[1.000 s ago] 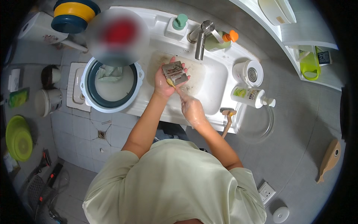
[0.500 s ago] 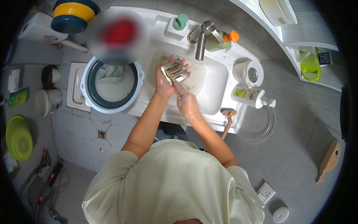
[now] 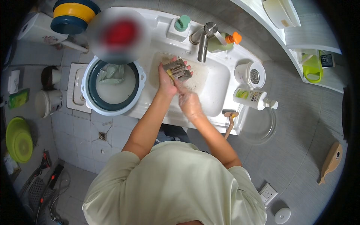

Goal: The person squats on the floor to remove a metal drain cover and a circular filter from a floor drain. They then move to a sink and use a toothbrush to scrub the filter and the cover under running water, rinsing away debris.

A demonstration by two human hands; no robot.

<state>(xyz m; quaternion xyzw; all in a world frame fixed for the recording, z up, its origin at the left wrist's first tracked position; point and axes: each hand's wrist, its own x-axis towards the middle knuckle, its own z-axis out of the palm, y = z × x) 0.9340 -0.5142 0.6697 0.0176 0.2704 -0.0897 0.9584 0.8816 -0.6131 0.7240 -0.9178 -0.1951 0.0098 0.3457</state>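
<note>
Over the white sink (image 3: 218, 84), my left hand (image 3: 167, 85) is closed around a square grey metal plate (image 3: 180, 70) with raised bars or slots, its fingertips showing past the far edge. My right hand (image 3: 190, 105) is closed, a little blurred, just nearer and to the right. From its fingers a thin tool with a yellowish end (image 3: 170, 73) reaches to the plate's left side and touches it; its exact kind cannot be made out. Murky water and specks lie on the sink bottom below.
Left of the sink stands a blue-rimmed basin (image 3: 141, 78) with cloudy water and a pale green cloth (image 3: 113, 72). Behind are a metal faucet (image 3: 203, 47), a soap dispenser (image 3: 177, 30) and an orange-topped pump bottle (image 3: 220, 44). At right: a white tub (image 3: 243, 74), white bottle (image 3: 247, 98), wooden-handled brush (image 3: 229, 127).
The plate has tilted slightly in my left hand, and its face looks duller and darker instead of shiny. My right hand has shifted very little and still works against it.
</note>
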